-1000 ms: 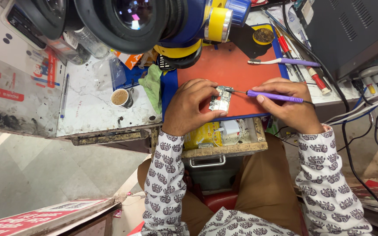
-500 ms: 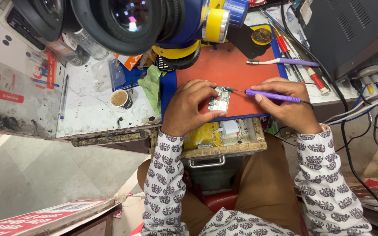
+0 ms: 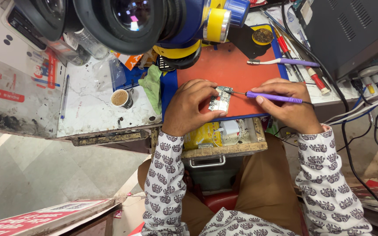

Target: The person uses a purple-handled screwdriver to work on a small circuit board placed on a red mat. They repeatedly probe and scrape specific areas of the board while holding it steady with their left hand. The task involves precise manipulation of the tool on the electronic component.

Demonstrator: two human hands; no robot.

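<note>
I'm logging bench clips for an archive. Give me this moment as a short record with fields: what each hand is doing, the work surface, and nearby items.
left hand: left hand holds a small circuit board down on the mat
right hand: right hand grips a purple-handled soldering iron, tip at the board's upper edge
work surface: orange mat on a cluttered bench
overhead: microscope eyepieces with a blue and yellow body
nearby: paper cup of tea; green cloth; open drawer under the bench

Small green circuit board (image 3: 220, 101) flat on red mat, purple soldering iron (image 3: 273, 97) tip touching.
</note>
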